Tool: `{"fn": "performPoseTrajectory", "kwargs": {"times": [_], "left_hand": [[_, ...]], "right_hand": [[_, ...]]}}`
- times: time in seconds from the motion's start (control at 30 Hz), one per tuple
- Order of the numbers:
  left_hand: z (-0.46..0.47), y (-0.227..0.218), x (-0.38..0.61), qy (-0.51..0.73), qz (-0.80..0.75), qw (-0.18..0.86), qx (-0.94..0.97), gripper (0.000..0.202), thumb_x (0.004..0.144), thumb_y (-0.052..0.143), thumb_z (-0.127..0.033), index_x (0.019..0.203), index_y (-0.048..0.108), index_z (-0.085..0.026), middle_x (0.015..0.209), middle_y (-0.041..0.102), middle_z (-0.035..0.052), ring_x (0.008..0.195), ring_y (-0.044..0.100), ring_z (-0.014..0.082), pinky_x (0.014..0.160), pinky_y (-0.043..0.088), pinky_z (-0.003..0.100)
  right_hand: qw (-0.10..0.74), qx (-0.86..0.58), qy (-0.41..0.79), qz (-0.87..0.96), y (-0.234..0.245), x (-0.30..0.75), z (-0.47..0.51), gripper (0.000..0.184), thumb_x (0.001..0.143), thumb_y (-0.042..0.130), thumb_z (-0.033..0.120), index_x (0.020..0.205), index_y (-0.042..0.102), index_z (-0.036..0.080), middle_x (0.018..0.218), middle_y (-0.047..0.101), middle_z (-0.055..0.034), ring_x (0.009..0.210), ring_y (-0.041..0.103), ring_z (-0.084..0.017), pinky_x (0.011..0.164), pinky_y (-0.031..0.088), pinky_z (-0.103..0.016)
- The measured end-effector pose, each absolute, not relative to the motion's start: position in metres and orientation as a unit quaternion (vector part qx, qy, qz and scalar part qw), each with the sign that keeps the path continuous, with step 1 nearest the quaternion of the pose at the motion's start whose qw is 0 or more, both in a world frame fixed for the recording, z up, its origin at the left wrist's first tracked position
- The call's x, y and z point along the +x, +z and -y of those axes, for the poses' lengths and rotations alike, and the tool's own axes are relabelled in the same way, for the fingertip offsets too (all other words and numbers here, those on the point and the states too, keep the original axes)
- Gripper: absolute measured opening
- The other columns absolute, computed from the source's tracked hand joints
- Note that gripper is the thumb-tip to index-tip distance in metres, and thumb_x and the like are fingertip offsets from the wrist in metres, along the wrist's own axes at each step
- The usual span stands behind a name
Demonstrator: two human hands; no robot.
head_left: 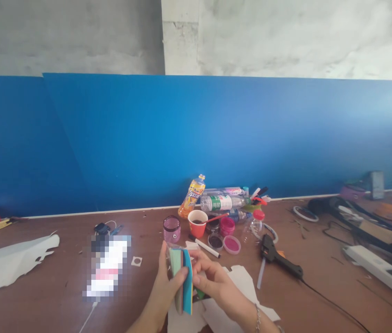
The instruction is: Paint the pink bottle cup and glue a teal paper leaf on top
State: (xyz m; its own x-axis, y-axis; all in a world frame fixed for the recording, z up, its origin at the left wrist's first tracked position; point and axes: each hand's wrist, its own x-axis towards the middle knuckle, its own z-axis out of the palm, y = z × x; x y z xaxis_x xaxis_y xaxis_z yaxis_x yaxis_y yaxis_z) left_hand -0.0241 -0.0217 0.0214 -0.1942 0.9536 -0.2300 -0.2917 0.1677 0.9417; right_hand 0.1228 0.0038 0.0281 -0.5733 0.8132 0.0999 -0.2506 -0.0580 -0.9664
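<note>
My left hand (164, 286) grips a stack of coloured paper sheets (183, 280), held on edge low in the middle of the view, thumb on the near side. My right hand (213, 280) pinches the front sheets of the same stack from the right, fingers curled against the blue top sheet. A bracelet shows on my right wrist. Under both hands lie white paper offcuts (241, 284) on the brown table (321, 296).
Behind the hands stand a purple cup (171, 229), a red cup (197, 223), small pots of pink and dark powder (231, 244), a white marker (207, 248) and several bottles (217, 202). A black glue gun (279, 259) lies at the right. A power strip (379, 272), cables, white torn paper (9, 263) at left.
</note>
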Motion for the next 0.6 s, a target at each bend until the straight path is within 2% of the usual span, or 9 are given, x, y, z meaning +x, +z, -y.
{"fn": "performPoseTrajectory", "kwargs": {"times": [0.13,0.27,0.6], "left_hand": [[0.019,0.015,-0.025,0.557,-0.532,0.558,0.308,0.099,0.072,0.071,-0.032,0.147,0.007,-0.033,0.137,0.052,0.0109,0.110,0.061,0.0273,0.084,0.055,0.038],[0.016,0.009,-0.026,0.565,-0.540,0.539,0.314,0.098,0.071,0.071,-0.031,0.147,0.010,-0.032,0.138,0.051,0.0109,0.113,0.059,0.0261,0.090,0.052,0.036],[0.015,0.005,-0.027,0.566,-0.539,0.531,0.327,0.098,0.071,0.071,-0.036,0.147,0.010,-0.029,0.136,0.051,0.0119,0.113,0.059,0.0265,0.091,0.051,0.036]], "right_hand": [[0.387,-0.246,0.689,0.561,0.029,0.123,-0.004,0.033,0.073,0.071,0.048,0.069,0.062,0.017,0.129,0.047,-0.0078,0.075,0.062,-0.015,0.073,0.054,-0.034],[0.388,-0.262,0.676,0.569,0.032,0.122,-0.003,0.037,0.070,0.071,0.053,0.067,0.062,0.018,0.127,0.050,-0.0083,0.080,0.062,-0.018,0.074,0.054,-0.035],[0.387,-0.276,0.666,0.575,0.036,0.122,-0.002,0.040,0.070,0.070,0.056,0.067,0.060,0.018,0.124,0.052,-0.0084,0.095,0.061,-0.023,0.081,0.051,-0.036]]}}
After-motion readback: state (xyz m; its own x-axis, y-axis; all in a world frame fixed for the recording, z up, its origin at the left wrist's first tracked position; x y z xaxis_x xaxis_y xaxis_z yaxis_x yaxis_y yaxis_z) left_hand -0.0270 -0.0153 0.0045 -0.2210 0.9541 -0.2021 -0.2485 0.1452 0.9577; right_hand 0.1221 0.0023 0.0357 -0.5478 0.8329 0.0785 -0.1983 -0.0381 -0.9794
